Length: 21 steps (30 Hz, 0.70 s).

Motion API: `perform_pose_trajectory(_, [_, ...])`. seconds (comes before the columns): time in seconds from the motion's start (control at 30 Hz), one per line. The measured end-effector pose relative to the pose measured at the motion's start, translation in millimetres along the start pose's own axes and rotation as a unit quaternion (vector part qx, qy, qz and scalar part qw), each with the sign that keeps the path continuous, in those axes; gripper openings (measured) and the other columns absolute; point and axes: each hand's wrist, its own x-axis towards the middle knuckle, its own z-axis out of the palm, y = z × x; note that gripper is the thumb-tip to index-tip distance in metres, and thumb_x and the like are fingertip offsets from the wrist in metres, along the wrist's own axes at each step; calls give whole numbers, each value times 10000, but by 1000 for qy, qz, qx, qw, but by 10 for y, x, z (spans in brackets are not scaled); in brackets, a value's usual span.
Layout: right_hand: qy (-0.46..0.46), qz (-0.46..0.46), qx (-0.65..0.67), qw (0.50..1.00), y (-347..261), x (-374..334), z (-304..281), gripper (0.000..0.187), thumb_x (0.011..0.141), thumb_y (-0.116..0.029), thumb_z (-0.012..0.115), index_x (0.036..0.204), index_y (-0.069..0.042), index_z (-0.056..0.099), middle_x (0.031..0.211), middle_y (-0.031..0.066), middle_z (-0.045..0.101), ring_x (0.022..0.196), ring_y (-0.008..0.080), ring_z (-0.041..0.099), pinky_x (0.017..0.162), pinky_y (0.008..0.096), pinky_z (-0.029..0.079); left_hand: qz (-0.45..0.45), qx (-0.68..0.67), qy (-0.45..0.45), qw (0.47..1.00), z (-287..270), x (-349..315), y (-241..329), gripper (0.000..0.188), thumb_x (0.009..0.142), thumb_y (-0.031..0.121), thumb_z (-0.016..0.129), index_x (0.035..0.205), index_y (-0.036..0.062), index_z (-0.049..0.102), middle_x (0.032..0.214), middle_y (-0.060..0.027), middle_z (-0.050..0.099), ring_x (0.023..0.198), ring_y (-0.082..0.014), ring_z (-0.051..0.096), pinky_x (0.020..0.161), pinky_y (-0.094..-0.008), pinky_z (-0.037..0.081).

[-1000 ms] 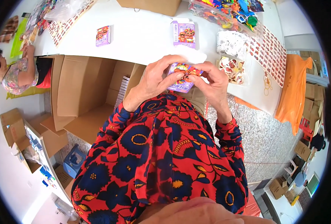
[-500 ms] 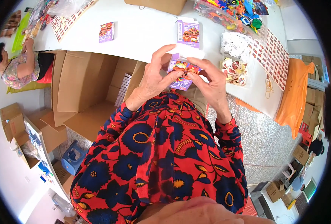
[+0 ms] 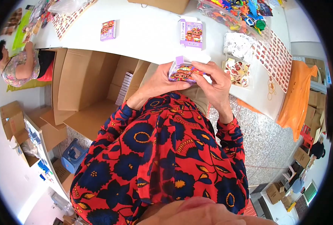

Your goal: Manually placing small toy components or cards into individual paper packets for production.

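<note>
A small purple carton (image 3: 181, 71) with cartoon figures is held between my two hands, close in front of my body at the table's near edge. Its end flaps stand up, one purple and one white, on the far side. My left hand (image 3: 159, 81) wraps round its left side, thumb along the near face. My right hand (image 3: 216, 81) grips the right end, with thumb and fingers at the flap end. What lies inside the carton cannot be seen. Beyond my hands a like purple carton (image 3: 191, 34) lies with flaps open, and a closed one (image 3: 108, 30) stands farther left.
Right of my hands are a bag of white pieces (image 3: 237, 45), a pack of printed pieces (image 3: 238, 72), sticker sheets (image 3: 274, 56) and colourful toys (image 3: 245, 17). Below the table, a large cardboard box (image 3: 85, 80) holds stacked cartons. Another person (image 3: 20, 69) works at far left.
The carton has turned and tilted between my hands. My left fingers have come down from above it to its side, and my right hand has shifted to its right end.
</note>
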Motion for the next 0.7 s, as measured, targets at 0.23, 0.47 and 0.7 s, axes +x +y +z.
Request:
perform_pose_trajectory(0.23, [-17, -42, -60, 997, -59, 125, -59, 336, 718, -16, 721, 1049, -33, 666, 1035, 106, 642, 850, 168, 577, 757, 292, 472, 3, 1, 36, 999, 71, 37, 5, 331, 801, 64, 707, 1109, 16, 593, 973, -32, 652, 871, -90, 598, 770, -249, 499])
perform_pose_trajectory(0.47, [-72, -21, -32, 997, -140, 241, -83, 349, 773, -22, 664, 1119, -66, 648, 1199, 136, 547, 1053, 246, 580, 833, 337, 503, 13, 33, 45, 998, 45, 47, -2, 371, 781, 67, 720, 1124, 7, 591, 1010, -37, 657, 907, -91, 595, 807, -255, 492])
perform_pose_trajectory(0.7, [-45, -18, -60, 997, -118, 163, -12, 318, 784, -44, 673, 1100, -45, 648, 1210, 150, 558, 1080, 239, 564, 927, 337, 440, 6, 17, 75, 997, 30, 65, -9, 339, 751, 55, 739, 1063, 0, 617, 958, -36, 668, 867, -84, 601, 770, -248, 502])
